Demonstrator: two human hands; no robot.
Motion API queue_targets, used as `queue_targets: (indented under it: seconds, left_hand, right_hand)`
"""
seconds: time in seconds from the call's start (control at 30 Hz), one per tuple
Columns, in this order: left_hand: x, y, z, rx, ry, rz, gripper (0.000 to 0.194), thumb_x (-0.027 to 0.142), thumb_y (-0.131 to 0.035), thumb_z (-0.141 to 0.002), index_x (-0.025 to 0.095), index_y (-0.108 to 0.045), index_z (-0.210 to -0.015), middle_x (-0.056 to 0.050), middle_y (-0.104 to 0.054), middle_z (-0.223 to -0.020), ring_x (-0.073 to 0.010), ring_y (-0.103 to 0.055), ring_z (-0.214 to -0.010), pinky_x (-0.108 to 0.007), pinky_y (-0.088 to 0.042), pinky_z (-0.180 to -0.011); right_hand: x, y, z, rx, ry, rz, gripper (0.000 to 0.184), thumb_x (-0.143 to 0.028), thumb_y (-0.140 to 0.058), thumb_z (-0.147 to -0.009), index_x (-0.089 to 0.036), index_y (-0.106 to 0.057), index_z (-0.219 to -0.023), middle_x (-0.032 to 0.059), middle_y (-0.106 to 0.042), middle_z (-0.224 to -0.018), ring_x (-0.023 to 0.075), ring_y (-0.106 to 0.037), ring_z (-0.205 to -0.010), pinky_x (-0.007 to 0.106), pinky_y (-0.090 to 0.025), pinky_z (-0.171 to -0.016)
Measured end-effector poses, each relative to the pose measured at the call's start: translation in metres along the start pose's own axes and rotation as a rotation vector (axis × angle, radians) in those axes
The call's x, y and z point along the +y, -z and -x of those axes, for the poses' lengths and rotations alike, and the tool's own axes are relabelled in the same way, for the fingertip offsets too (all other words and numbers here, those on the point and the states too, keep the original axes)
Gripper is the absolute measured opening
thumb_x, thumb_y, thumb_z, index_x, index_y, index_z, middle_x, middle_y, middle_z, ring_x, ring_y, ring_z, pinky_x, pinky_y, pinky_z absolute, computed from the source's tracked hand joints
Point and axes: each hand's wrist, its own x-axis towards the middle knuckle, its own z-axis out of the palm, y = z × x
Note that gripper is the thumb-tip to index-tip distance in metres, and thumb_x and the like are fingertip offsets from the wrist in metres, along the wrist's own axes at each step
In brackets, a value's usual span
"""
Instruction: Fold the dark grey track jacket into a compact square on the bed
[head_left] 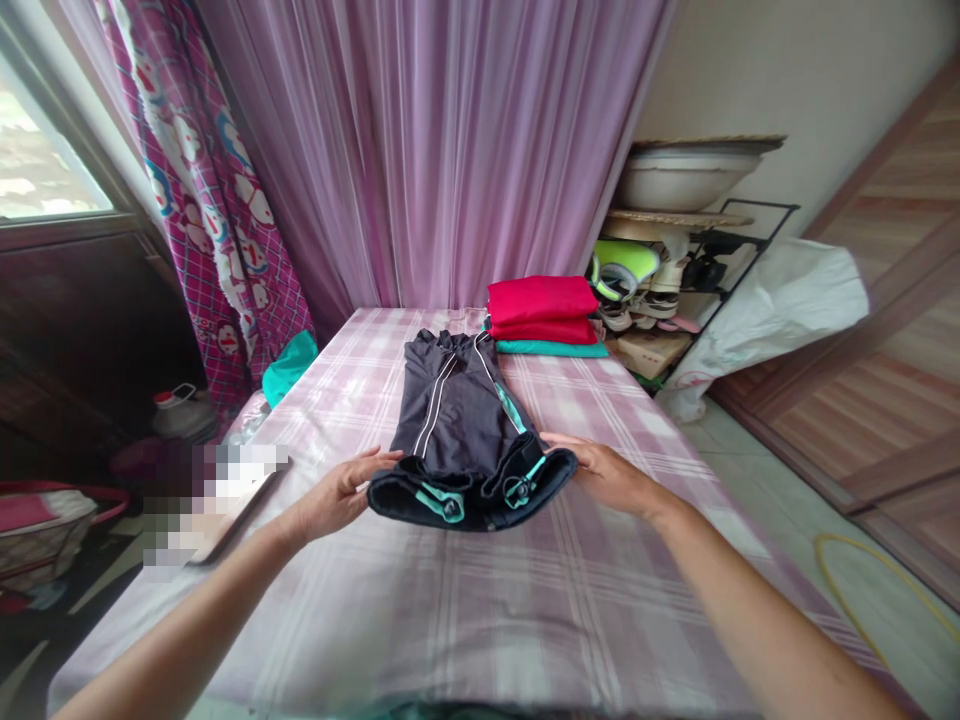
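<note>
Black track pants (457, 420) with a rolled-up end, on a pink checked tablecloth (420, 620)
The pants lie in the middle of the table, with teal cuffs showing on the roll. The left hand (337, 495) touches the roll's left side, fingers spread apart. The right hand (604, 475) rests on its right side, fingers close together. Neither hand is clamped on it. Past the pants, a folded red cloth (541, 310) sits on a folded teal cloth (551, 348). Another teal cloth (289, 365) lies by the table's left edge, near a purple curtain (442, 150)
</note>
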Motion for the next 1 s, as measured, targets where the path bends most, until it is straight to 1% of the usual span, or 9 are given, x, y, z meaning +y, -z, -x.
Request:
queue_targets:
  seconds: [0.1,0.2,0.27,0.37,0.47,0.63,0.77,0.83,1.0]
  left_hand:
    - [0.009,0.012,-0.006,0.175,0.166,0.208,0.06,0.074,-0.058,-0.071,0.02,-0.076,-0.09,-0.006,-0.075,-0.092,-0.0327,-0.062,-0.101,-0.042,-0.052,-0.09]
    - [0.011,0.013,-0.04,0.327,0.189,0.347,0.071,0.078,-0.049,-0.074,0.016,-0.071,-0.102,-0.007,-0.072,-0.094,-0.0273,-0.063,-0.094,-0.036,-0.053,-0.08]
    - [0.006,0.007,-0.07,0.368,0.286,0.323,0.067,0.073,-0.043,-0.08,0.015,-0.067,-0.105,-0.006,-0.07,-0.091,-0.0226,-0.063,-0.086,-0.031,-0.051,-0.071]
    - [-0.01,-0.006,-0.109,0.385,0.474,0.199,0.052,0.063,-0.047,-0.081,0.015,-0.067,-0.087,-0.004,-0.065,-0.072,-0.0208,-0.062,-0.073,-0.028,-0.045,-0.059]
    - [-0.028,-0.018,-0.126,0.378,0.533,0.141,0.039,0.055,-0.055,-0.078,0.018,-0.061,-0.068,-0.002,-0.056,-0.057,-0.0203,-0.059,-0.065,-0.028,-0.04,-0.055]
    - [-0.036,-0.02,-0.119,0.302,0.533,0.191,0.045,0.062,-0.052,-0.079,0.018,-0.063,-0.077,-0.001,-0.063,-0.064,-0.0198,-0.063,-0.068,-0.027,-0.043,-0.055]
    - [-0.029,-0.021,-0.1,0.275,0.459,0.282,0.058,0.07,-0.06,-0.068,0.017,-0.065,-0.09,-0.005,-0.072,-0.087,-0.0228,-0.065,-0.085,-0.028,-0.048,-0.065]
    - [-0.026,-0.024,-0.091,0.248,0.448,0.304,0.059,0.07,-0.063,-0.065,0.017,-0.064,-0.092,-0.006,-0.072,-0.09,-0.0238,-0.065,-0.086,-0.029,-0.048,-0.066]
    - [-0.024,-0.029,-0.079,0.147,0.497,0.056,0.049,0.062,-0.059,-0.074,0.017,-0.066,-0.093,-0.007,-0.072,-0.089,-0.0263,-0.066,-0.087,-0.032,-0.047,-0.071]
  right_hand:
    - [-0.008,0.014,-0.014,0.041,-0.051,-0.096,0.041,-0.055,-0.049,-0.089,-0.022,-0.074,-0.09,0.0044,-0.074,-0.092,0.0272,-0.065,-0.096,0.038,-0.052,-0.087]
    - [-0.007,0.01,-0.055,0.194,-0.088,-0.05,0.046,-0.052,-0.039,-0.094,-0.018,-0.07,-0.09,0.0058,-0.073,-0.092,0.0243,-0.063,-0.09,0.032,-0.049,-0.08]
    - [-0.002,-0.005,-0.088,0.289,-0.252,0.108,0.046,-0.045,-0.032,-0.099,-0.017,-0.068,-0.093,0.0079,-0.073,-0.094,0.0225,-0.063,-0.089,0.029,-0.047,-0.077]
    - [0.013,-0.037,-0.122,0.262,-0.575,0.358,0.04,-0.032,-0.033,-0.1,-0.015,-0.069,-0.097,0.014,-0.073,-0.1,0.0228,-0.066,-0.092,0.028,-0.044,-0.077]
    - [0.029,-0.061,-0.129,0.22,-0.641,0.406,0.035,-0.028,-0.039,-0.099,-0.014,-0.071,-0.098,0.0174,-0.072,-0.103,0.0244,-0.067,-0.096,0.029,-0.043,-0.078]
    - [0.041,-0.064,-0.12,0.198,-0.624,0.45,0.037,-0.031,-0.037,-0.1,-0.017,-0.071,-0.1,0.0149,-0.073,-0.105,0.0223,-0.066,-0.096,0.027,-0.041,-0.076]
    - [0.038,-0.059,-0.111,0.186,-0.603,0.454,0.036,-0.032,-0.038,-0.1,-0.017,-0.071,-0.096,0.0129,-0.073,-0.099,0.0206,-0.065,-0.087,0.027,-0.038,-0.07]
    - [0.036,-0.06,-0.102,0.176,-0.594,0.444,0.036,-0.033,-0.039,-0.1,-0.018,-0.071,-0.091,0.0108,-0.074,-0.092,0.0192,-0.064,-0.08,0.026,-0.036,-0.066]
    - [0.035,-0.069,-0.079,0.14,-0.583,0.454,0.031,-0.035,-0.044,-0.097,-0.021,-0.07,-0.09,0.0091,-0.074,-0.09,0.0208,-0.065,-0.082,0.027,-0.038,-0.066]
